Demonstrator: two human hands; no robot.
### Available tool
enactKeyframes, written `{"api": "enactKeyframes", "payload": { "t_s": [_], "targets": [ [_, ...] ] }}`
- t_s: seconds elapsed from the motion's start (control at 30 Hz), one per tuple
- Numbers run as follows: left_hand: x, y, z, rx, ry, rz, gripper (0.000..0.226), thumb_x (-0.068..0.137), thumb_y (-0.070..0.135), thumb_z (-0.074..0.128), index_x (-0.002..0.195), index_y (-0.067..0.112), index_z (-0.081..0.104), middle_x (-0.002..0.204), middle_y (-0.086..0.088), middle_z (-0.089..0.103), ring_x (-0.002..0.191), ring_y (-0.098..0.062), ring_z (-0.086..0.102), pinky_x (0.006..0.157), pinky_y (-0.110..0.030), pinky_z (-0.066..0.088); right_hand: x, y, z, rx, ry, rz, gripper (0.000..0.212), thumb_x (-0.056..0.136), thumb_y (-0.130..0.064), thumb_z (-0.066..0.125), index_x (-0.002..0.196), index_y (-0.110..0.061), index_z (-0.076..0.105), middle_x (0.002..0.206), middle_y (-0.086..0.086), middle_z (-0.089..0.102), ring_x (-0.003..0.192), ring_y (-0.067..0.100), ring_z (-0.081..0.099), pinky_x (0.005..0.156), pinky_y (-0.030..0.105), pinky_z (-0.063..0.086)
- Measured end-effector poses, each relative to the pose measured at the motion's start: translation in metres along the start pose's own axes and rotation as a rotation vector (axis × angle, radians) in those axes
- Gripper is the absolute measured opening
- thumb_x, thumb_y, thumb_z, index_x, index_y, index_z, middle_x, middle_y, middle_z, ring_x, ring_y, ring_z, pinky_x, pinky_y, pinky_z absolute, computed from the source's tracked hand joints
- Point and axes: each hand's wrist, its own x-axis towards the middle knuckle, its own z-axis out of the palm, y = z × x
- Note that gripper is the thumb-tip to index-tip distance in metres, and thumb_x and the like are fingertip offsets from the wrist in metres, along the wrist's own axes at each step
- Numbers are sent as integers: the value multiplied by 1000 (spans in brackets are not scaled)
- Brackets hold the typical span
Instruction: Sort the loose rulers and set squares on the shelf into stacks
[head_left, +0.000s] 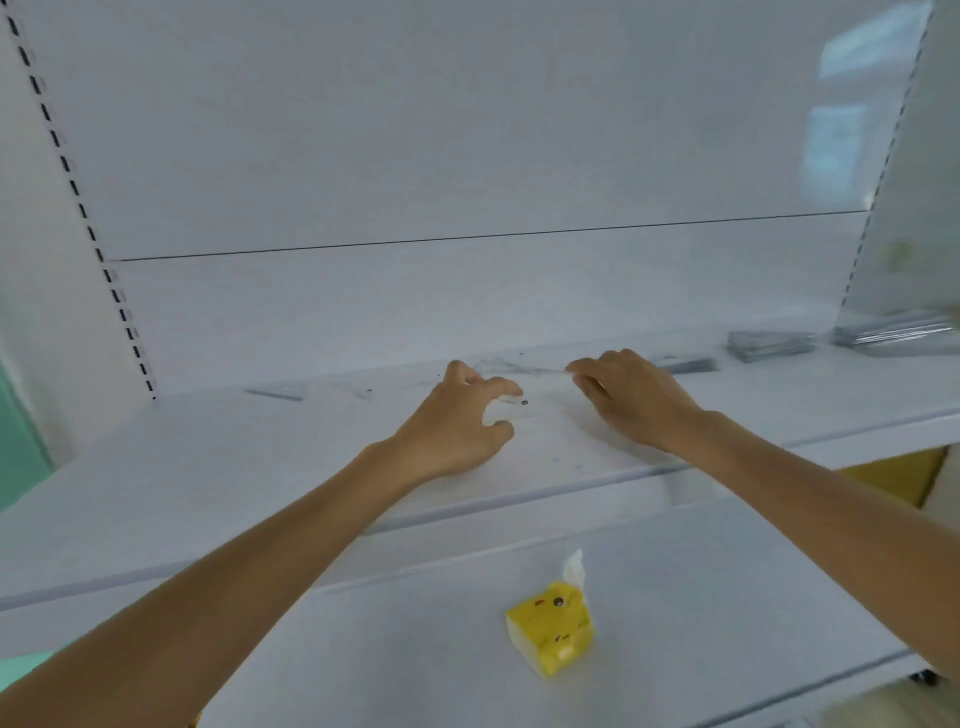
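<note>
My left hand (457, 415) rests on the white shelf (208, 467) with its fingers curled and its thumb apart, pinching a clear plastic ruler (522, 395) that is barely visible. My right hand (631, 400) is curled just to the right, its fingertips pinching the end of the same faint clear piece. One loose ruler (275, 393) lies at the back left and another (685, 365) just behind my right hand. Two stacks of clear rulers and set squares stand at the back right, a smaller stack (769, 344) and a larger stack (893, 332). Blur hides the markings.
The shelf's back panel (467, 182) rises right behind the rulers, with slotted uprights at both sides. On the lower shelf (363, 649) stands a yellow tissue pack (550, 631). A yellow object (893, 475) shows below the shelf's right end.
</note>
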Motion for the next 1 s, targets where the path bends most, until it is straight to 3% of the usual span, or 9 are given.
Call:
{"api": "enactKeyframes", "payload": {
  "t_s": [0.2,0.5,0.67,0.83,0.93,1.0],
  "targets": [
    [77,39,40,-45,-36,51,47,84,31,62,128,36,48,113,3,35,78,-1,49,81,-18,33,-22,102,-11,29,40,125,32,99,-25,31,115,-16,57,94,11,58,97,32,50,81,42,44],
    [159,96,96,-38,79,-5,54,71,45,73,119,27,57,111,4,48,74,2,53,67,-15,36,-9,237,-13,81,40,137,38,98,-24,40,134,-16,49,127,17,52,118,31,40,99,32,28],
    [158,98,107,17,134,-110,51,69,50,72,115,31,58,106,7,49,71,3,53,64,-10,35,21,245,3,175,-20,26,38,96,-27,45,132,-18,50,133,10,47,124,24,36,101,31,31],
    [141,92,104,-18,237,-255,51,68,48,74,113,30,59,108,10,53,79,3,55,66,-8,36,43,232,14,285,-76,-125,33,93,-27,49,124,-18,56,128,6,54,119,22,43,94,31,38],
    [128,90,107,-72,290,-312,48,66,49,75,108,32,60,111,13,56,83,5,55,66,-8,37,47,229,22,377,-172,-115,30,90,-29,51,116,-20,62,123,3,61,115,21,53,93,28,41],
    [122,90,107,-80,293,-331,46,65,49,76,106,34,61,112,14,56,85,5,55,67,-8,38,46,228,25,386,-227,-101,30,90,-33,49,116,-23,61,124,3,60,116,22,53,98,35,43]
  ]
}}
